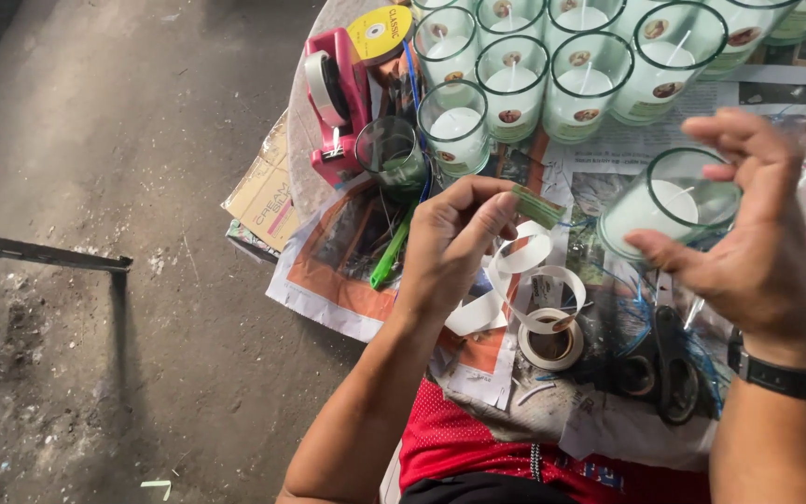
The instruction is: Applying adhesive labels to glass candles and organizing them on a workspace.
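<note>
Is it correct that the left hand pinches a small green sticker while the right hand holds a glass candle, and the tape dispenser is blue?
Not quite: the tape dispenser is pink, not blue, as the head view shows. The left hand does pinch the small green sticker, and the right hand holds a glass candle.

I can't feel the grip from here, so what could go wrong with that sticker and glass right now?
The left hand pinches a small green sticker by its end; it could curl and stick to the fingers. The right hand holds the candle glass tilted with loose, spread fingers, so it might slip. The backing strip trails off its roll and may snag.
</note>
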